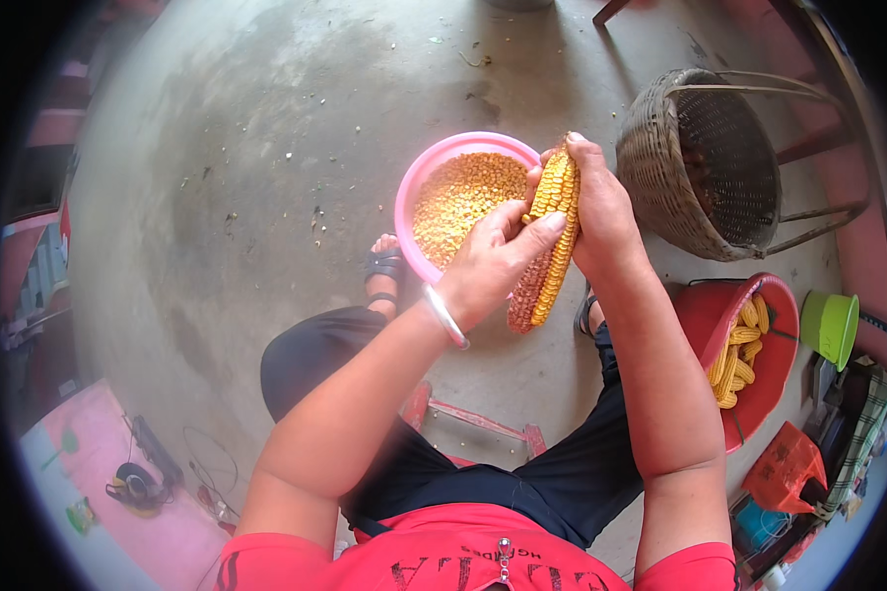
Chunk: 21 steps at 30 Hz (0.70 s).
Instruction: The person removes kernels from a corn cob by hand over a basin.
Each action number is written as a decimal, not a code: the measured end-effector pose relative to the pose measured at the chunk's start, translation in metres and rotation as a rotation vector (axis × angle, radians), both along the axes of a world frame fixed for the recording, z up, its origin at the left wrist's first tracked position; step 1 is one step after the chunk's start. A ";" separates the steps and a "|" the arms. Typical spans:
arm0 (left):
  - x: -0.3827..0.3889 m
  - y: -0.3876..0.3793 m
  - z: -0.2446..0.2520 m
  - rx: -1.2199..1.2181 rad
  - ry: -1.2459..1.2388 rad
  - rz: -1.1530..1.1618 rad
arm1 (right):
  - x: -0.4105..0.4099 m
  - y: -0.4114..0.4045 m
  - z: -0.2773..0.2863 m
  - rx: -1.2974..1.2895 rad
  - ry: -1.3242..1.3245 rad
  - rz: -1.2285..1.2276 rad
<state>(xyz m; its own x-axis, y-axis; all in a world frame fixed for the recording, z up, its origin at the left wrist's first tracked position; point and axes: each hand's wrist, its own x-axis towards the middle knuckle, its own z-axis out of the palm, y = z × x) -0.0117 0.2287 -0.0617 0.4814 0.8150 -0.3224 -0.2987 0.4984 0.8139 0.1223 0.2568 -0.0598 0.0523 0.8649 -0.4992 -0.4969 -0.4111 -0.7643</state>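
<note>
A dried ear of corn is held tilted over the right side of a pink plastic basin. Yellow kernels still line much of the ear, while a strip near its lower end shows bare reddish cob. My right hand wraps the ear's upper part, thumb near the tip. From the other side my left hand, with a silver bangle at the wrist, grips the ear's middle and presses its thumb on the kernels. Loose corn kernels fill much of the basin, which stands on the floor between my feet.
To the right lies a tipped woven basket with long handles. Nearer me, a red bucket holds several ears of corn; a green tub stands beside it. Part of a red wooden stool shows beneath me. Scattered bits dot the concrete floor.
</note>
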 end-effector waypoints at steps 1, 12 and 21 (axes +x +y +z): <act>0.000 0.000 0.004 0.020 0.111 -0.040 | -0.001 -0.001 0.001 -0.001 0.000 0.001; -0.005 0.000 -0.004 0.242 0.284 -0.064 | -0.001 -0.003 -0.001 0.027 -0.053 0.031; -0.006 0.000 -0.005 0.125 0.144 -0.169 | 0.001 -0.002 0.004 0.037 -0.075 0.037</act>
